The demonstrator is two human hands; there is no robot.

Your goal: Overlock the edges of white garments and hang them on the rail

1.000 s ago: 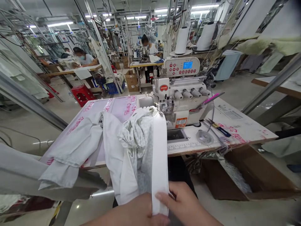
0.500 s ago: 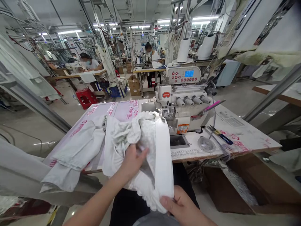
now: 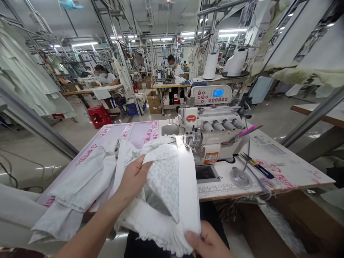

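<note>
A left grip (image 3: 134, 175), a right grip (image 3: 206, 239), that's two! One sewing machine (image 3: 220, 115) up close, four grey knobs (image 3: 218, 125), one blue screen (image 3: 218, 93), one orange label (image 3: 211, 158)! Two big white thread cones (image 3: 211, 66)! One clear spool (image 3: 241, 177), one white band (image 3: 187, 186), and one near bench (image 3: 297, 168)!

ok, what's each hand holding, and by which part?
One pale garment: the left hand pinches the left side of its patterned cloth; the right hand grips the near end of its white band.
</note>
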